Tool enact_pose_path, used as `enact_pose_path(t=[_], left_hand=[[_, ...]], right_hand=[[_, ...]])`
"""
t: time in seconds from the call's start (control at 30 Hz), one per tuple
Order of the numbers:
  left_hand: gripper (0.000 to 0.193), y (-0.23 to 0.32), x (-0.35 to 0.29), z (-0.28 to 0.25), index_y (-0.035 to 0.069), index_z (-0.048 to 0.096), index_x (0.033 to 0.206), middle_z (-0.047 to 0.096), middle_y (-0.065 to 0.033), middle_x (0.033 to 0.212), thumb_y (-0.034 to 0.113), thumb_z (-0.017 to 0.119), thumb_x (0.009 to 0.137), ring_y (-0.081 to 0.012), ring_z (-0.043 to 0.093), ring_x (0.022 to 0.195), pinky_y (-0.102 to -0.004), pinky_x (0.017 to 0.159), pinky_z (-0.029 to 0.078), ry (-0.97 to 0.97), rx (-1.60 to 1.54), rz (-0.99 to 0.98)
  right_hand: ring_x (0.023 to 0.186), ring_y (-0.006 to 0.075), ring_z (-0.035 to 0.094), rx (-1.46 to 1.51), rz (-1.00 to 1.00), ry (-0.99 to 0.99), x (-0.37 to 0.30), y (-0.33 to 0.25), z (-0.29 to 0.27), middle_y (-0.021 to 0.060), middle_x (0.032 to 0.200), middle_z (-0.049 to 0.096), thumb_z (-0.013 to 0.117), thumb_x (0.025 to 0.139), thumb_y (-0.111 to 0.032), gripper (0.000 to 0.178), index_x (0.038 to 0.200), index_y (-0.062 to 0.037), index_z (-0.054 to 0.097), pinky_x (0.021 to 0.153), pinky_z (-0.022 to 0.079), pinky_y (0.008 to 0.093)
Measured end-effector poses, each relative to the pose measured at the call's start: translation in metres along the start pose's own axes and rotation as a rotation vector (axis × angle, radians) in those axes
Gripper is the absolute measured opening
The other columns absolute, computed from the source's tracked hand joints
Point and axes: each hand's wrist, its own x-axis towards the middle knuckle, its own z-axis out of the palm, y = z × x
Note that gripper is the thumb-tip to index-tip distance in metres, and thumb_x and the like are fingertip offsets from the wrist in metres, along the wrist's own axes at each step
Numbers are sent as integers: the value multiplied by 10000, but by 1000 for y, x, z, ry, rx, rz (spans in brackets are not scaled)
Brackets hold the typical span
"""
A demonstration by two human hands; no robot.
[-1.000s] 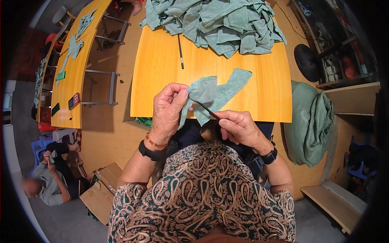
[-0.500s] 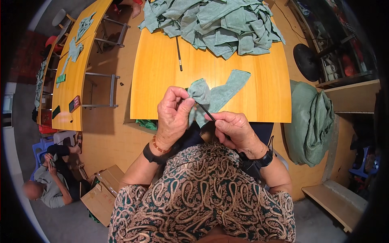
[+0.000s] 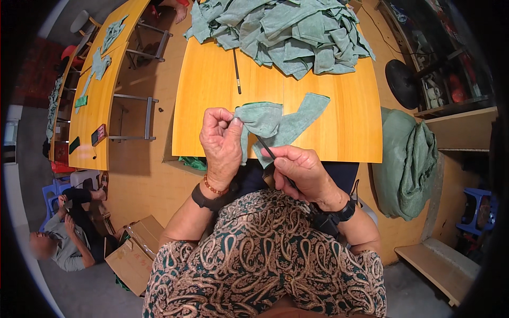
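Note:
My left hand [image 3: 221, 143] pinches the corner of a grey-green cloth piece [image 3: 261, 118] between thumb and fingers, above the near part of the table. In my right hand [image 3: 301, 168] is a thin black stick [image 3: 264, 146], much like a chopstick. Its far end goes up behind or into the cloth; which one I cannot tell, since the tip is hidden. A long leg of the same green cloth [image 3: 305, 119] slants away to the right over the tabletop. Another black stick [image 3: 237, 74] lies farther off, one end reaching the cloth pile.
A big heap of green cloth pieces [image 3: 286, 34] covers the far end of the wooden table [image 3: 201, 106]. Right of it stands a full green sack [image 3: 405, 164]. To the left are a second table [image 3: 101, 106], a cardboard box [image 3: 135, 254] and a seated person [image 3: 71, 238].
My left hand has moved slightly left and up, and the bunched cloth is now spread out flatter. My right hand, with the stick, has shifted a little lower.

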Motion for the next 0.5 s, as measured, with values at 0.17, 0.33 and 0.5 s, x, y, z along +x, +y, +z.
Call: enact_pose_path(t=[0.17, 0.33, 0.5], left_hand=[[136, -9, 14, -15, 66, 498, 993, 575, 4, 871, -29, 575, 932, -48, 557, 783, -201, 720, 468, -29, -78, -99], [120, -2, 9, -11, 40, 516, 965, 538, 25, 844, -46, 583, 915, -29, 512, 743, -185, 675, 437, -88, 29, -96], [99, 4, 7, -9, 28, 533, 962, 544, 28, 841, -34, 593, 914, -25, 508, 731, -182, 674, 438, -151, 67, -94]], right_hand=[[398, 45, 466, -163, 56, -55, -22, -12, -13, 44, 656, 618, 514, 1006, -126, 274, 1250, -36, 602, 346, 330, 187], [400, 43, 465, -83, -33, 3, -24, -16, -27, 50, 650, 625, 534, 1007, -122, 299, 1287, -42, 601, 357, 346, 177], [392, 32, 442, -163, -33, 30, -14, -10, -31, 42, 648, 626, 545, 1006, -153, 293, 1263, -37, 624, 353, 314, 169]])
